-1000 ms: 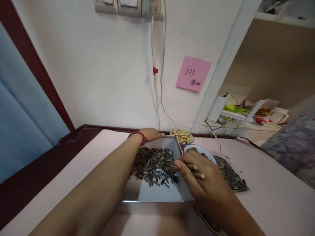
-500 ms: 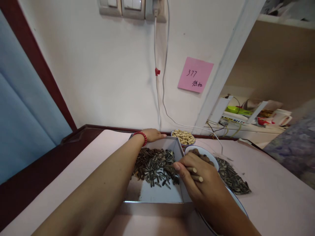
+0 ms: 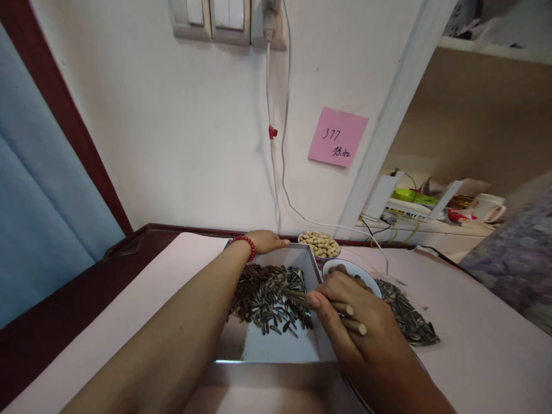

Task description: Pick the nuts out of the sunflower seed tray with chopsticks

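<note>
A shallow white box (image 3: 282, 351) holds a heap of striped sunflower seeds (image 3: 269, 293), browner at the left and greyer at the right. My left hand (image 3: 263, 240), with a red bead bracelet at the wrist, rests along the box's far rim with its fingers stretched out. Over the right wall, my right hand (image 3: 351, 313) is closed round a pair of wooden chopsticks (image 3: 297, 295). Their thick round ends stick out behind the thumb, and their tips reach down to the seeds. Whether the tips grip a seed I cannot tell.
Right of the box stand a bowl of peanuts (image 3: 319, 244) and a bowl of brown round nuts (image 3: 370, 280). A pile of sunflower seeds (image 3: 407, 316) lies on the pink table covering (image 3: 478, 322). Another bowl is mostly hidden under my right forearm. A white cable (image 3: 310, 221) runs down the wall.
The view has tilted up slightly, so everything sits a little lower. The chopsticks' rear ends have shifted right and down, with the tips still at the seeds. My left hand stays on the rim.
</note>
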The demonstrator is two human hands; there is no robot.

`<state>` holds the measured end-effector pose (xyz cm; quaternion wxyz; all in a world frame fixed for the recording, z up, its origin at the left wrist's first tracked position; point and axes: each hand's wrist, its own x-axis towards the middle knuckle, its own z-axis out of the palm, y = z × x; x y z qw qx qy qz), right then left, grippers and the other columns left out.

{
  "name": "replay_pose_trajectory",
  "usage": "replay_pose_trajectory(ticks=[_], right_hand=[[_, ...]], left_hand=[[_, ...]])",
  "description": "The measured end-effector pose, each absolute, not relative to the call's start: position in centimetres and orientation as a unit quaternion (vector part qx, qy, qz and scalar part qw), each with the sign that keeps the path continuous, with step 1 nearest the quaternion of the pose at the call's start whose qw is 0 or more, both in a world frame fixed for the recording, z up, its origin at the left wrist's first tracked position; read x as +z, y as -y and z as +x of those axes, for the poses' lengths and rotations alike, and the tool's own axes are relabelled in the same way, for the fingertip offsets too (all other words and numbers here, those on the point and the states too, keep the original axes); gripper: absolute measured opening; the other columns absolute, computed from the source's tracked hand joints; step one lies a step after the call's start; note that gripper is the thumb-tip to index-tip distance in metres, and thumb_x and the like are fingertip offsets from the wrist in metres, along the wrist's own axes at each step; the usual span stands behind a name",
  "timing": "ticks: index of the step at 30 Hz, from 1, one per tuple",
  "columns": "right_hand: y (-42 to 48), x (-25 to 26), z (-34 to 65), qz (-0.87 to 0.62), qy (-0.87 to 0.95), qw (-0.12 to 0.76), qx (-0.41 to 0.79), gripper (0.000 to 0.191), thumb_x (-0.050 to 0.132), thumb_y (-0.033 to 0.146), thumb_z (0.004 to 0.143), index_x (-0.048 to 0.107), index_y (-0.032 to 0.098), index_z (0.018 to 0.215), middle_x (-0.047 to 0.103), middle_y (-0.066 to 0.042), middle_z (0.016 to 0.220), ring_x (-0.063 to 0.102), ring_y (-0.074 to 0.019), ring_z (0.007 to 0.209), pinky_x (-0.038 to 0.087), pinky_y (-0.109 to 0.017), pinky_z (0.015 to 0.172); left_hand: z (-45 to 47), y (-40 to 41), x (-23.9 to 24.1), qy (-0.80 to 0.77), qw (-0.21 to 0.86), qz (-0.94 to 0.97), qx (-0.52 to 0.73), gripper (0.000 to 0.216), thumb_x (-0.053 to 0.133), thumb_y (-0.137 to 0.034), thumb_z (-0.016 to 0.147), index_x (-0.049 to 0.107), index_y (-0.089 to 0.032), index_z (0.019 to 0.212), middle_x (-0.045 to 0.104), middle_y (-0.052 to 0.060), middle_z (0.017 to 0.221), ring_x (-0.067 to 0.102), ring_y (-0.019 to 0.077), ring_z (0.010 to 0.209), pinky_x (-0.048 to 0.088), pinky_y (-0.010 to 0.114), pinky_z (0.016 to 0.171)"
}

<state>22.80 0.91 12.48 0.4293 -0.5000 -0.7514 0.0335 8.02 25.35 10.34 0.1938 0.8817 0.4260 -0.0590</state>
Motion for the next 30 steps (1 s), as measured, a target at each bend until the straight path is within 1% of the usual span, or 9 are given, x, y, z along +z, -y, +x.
replay_pose_trajectory(ticks=[4, 8, 13, 19, 23, 27, 30], right_hand=[[-1.5, 11.8, 22.8, -0.494, 0.762, 0.416, 0.042, 0.035, 0.046, 0.029, 0.106, 0.052, 0.022, 0.073, 0.054, 0.002, 0.072, 0.052, -0.0129, 0.063, 0.037, -0.026, 0.057], [-1.9, 11.1, 22.5, -0.488, 0.773, 0.402, 0.048, 0.035, 0.046, 0.029, 0.107, 0.050, 0.022, 0.072, 0.055, 0.002, 0.073, 0.053, -0.0124, 0.063, 0.039, -0.024, 0.058], [-2.3, 10.4, 22.2, -0.475, 0.779, 0.409, 0.027, 0.036, 0.046, 0.027, 0.107, 0.048, 0.021, 0.071, 0.055, 0.001, 0.072, 0.054, -0.0123, 0.063, 0.040, -0.023, 0.058], [-2.3, 10.2, 22.4, -0.471, 0.783, 0.405, 0.021, 0.036, 0.044, 0.030, 0.108, 0.047, 0.022, 0.073, 0.054, 0.002, 0.071, 0.053, -0.0121, 0.061, 0.041, -0.023, 0.058], [-1.6, 11.1, 22.6, -0.471, 0.780, 0.412, -0.005, 0.036, 0.042, 0.029, 0.108, 0.047, 0.022, 0.073, 0.053, 0.001, 0.070, 0.053, -0.0128, 0.062, 0.041, -0.023, 0.057], [0.2, 13.5, 23.6, -0.465, 0.776, 0.423, -0.039, 0.032, 0.044, 0.026, 0.107, 0.053, 0.023, 0.077, 0.056, 0.001, 0.070, 0.058, -0.0117, 0.063, 0.045, -0.021, 0.057], [2.3, 15.6, 25.5, -0.503, 0.740, 0.442, -0.068, 0.029, 0.045, 0.028, 0.107, 0.058, 0.024, 0.081, 0.061, 0.002, 0.071, 0.062, -0.0114, 0.063, 0.047, -0.020, 0.057]], left_hand=[[8.0, -25.2, 10.4, -0.433, 0.189, 0.879, -0.058, 0.044, 0.056, -0.055, 0.099, 0.065, -0.018, 0.121, 0.066, 0.010, 0.129, 0.062, 0.0262, 0.120, 0.047, 0.052, 0.106], [7.9, -25.0, 10.4, -0.440, 0.190, 0.876, -0.056, 0.043, 0.057, -0.053, 0.099, 0.065, -0.018, 0.122, 0.066, 0.010, 0.128, 0.063, 0.0260, 0.118, 0.048, 0.052, 0.105], [7.9, -24.7, 10.5, -0.441, 0.192, 0.875, -0.057, 0.043, 0.057, -0.054, 0.099, 0.065, -0.018, 0.121, 0.066, 0.010, 0.128, 0.063, 0.0258, 0.118, 0.047, 0.052, 0.105], [7.8, -24.8, 10.5, -0.443, 0.182, 0.876, -0.062, 0.039, 0.061, -0.049, 0.098, 0.065, -0.018, 0.121, 0.066, 0.009, 0.127, 0.064, 0.0255, 0.116, 0.050, 0.051, 0.102], [7.8, -25.0, 10.3, -0.444, 0.179, 0.876, -0.060, 0.037, 0.062, -0.047, 0.098, 0.064, -0.018, 0.122, 0.065, 0.009, 0.127, 0.064, 0.0252, 0.115, 0.051, 0.050, 0.101], [7.7, -25.0, 10.3, -0.438, 0.183, 0.878, -0.055, 0.038, 0.060, -0.048, 0.099, 0.065, -0.018, 0.121, 0.066, 0.009, 0.126, 0.064, 0.0250, 0.114, 0.051, 0.050, 0.101], [7.6, -25.1, 10.4, -0.434, 0.183, 0.881, -0.052, 0.039, 0.059, -0.050, 0.099, 0.065, -0.018, 0.119, 0.067, 0.009, 0.125, 0.064, 0.0250, 0.115, 0.050, 0.050, 0.103]])
